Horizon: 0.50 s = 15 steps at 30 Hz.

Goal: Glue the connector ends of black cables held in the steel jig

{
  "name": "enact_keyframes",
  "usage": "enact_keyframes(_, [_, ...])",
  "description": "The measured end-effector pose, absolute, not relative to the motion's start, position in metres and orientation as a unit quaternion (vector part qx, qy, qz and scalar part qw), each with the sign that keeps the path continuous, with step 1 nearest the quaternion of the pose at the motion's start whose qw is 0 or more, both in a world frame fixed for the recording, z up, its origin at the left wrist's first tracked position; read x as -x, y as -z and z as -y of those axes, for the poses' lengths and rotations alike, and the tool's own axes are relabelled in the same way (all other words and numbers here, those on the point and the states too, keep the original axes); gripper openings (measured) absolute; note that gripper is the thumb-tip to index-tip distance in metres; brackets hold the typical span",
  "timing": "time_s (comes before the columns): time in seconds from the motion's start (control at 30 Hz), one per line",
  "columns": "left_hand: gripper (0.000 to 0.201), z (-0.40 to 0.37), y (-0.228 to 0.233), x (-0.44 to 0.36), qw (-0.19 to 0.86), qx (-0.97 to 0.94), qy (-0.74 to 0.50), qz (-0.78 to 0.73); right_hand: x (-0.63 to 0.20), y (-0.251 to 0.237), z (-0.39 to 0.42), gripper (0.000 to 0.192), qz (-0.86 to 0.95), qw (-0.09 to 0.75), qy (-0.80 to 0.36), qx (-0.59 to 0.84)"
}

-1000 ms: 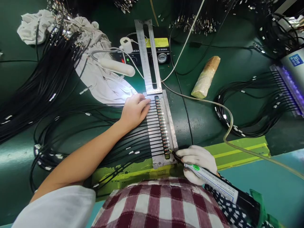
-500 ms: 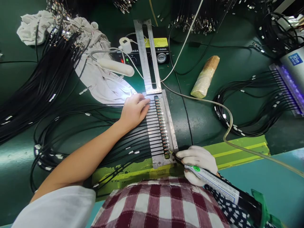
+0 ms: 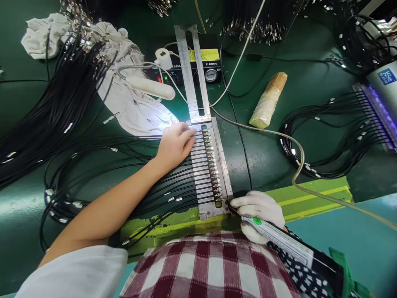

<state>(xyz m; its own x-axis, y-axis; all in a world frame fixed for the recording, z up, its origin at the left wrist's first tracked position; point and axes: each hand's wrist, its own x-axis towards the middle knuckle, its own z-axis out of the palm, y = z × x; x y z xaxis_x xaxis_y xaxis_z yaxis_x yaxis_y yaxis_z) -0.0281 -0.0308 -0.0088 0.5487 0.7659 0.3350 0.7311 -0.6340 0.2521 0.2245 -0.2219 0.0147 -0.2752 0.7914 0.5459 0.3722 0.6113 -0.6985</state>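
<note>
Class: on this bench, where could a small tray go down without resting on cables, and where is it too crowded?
Bare green mat lies between the metal fixture and the right-hand cable loops, below the wrapped block; one thin wire crosses it. The teal patch at lower right is bare too. Left of the fixture, black cables and white cloth crowd everything.

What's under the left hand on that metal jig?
The left hand lies flat on black cables running in parallel into the metal jig, near its far end. The cable stretches beneath the palm are covered and cannot be seen.
</note>
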Motion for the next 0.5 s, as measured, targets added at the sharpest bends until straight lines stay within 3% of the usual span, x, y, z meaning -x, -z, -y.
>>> enact_keyframes(0.5, [0.030,0.0306,0.0093,0.0284,0.053,-0.876,-0.217,-0.428,-0.2244,-0.0127,0.2201,0.020,0.768,0.458,-0.226,0.387])
